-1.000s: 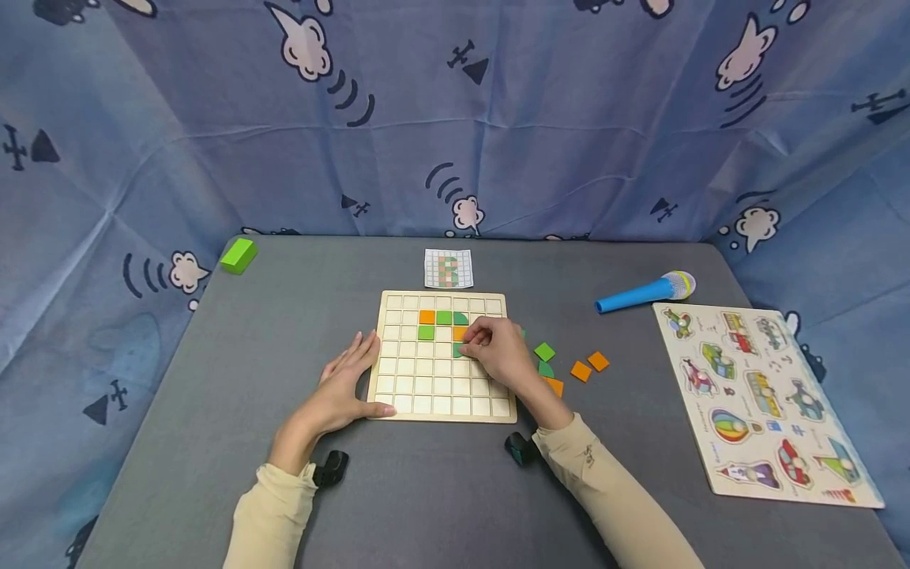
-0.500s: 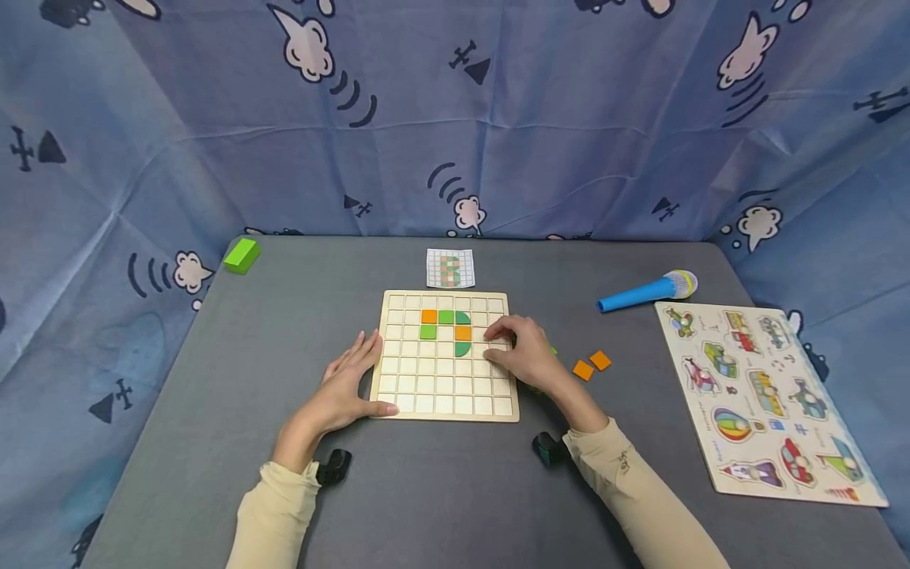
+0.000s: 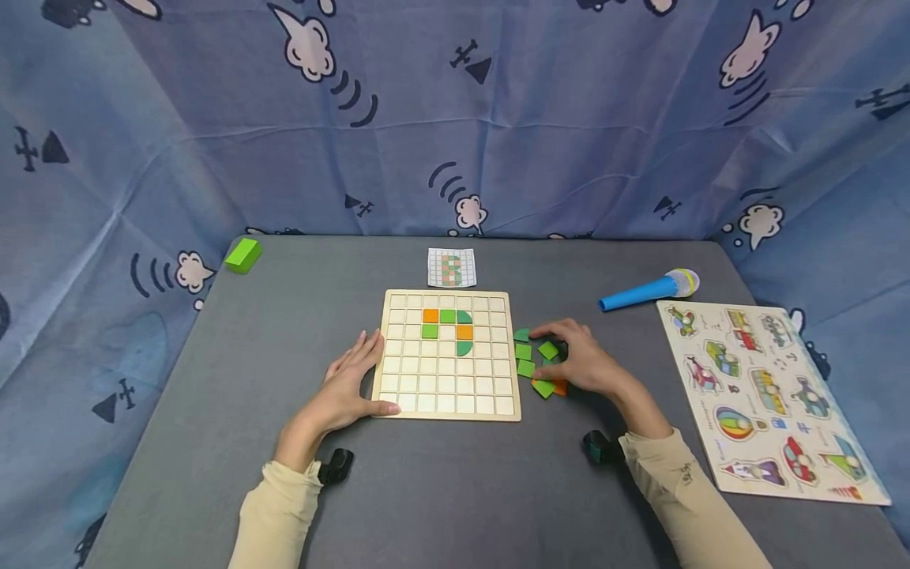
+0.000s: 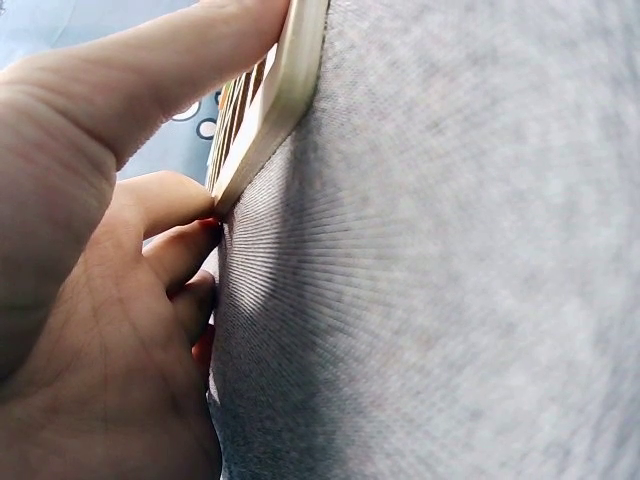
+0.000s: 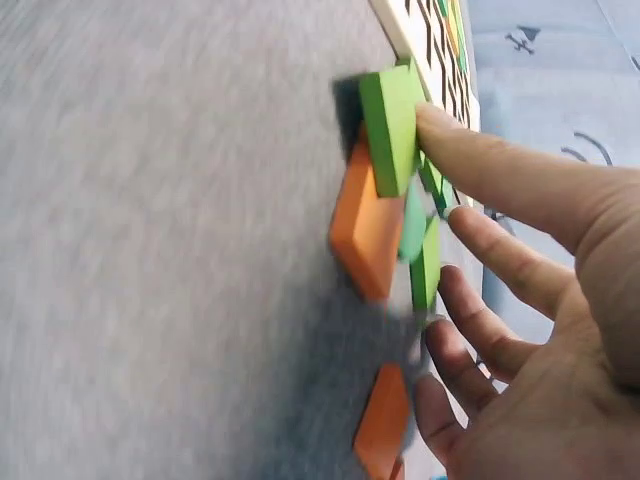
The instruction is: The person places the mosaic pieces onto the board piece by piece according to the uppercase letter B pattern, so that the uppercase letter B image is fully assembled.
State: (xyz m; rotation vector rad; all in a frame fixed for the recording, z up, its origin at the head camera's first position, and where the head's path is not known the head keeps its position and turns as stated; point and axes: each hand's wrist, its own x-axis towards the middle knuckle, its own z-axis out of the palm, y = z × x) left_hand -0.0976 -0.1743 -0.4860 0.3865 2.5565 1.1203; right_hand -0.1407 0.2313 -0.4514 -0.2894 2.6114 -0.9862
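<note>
A pale wooden grid board (image 3: 415,386) lies mid-table, with orange, green and dark green rounded tiles set in several squares near its top. My left hand (image 3: 344,387) rests at the board's left side, thumb on the front left corner and fingers extended along the edge. To the right of the board, my right hand (image 3: 586,359) reaches over a loose group of tiles with thumb and fingers spread. In the right wrist view its thumb touches a light green tile (image 5: 393,130) that leans over an orange tile (image 5: 368,235). Part of the group is hidden beneath this hand.
A small printed pattern card (image 3: 451,269) lies behind the board. A blue toy microphone (image 3: 643,292) and a picture puzzle board (image 3: 771,407) are on the right. One green block (image 3: 244,256) sits at the far left corner, and a patterned curtain (image 3: 398,118) hangs behind the table.
My right hand has left the grid board and moved right to the loose tiles, its fingers spreading. A dark green rounded tile stays in a board square. The left hand holds its place.
</note>
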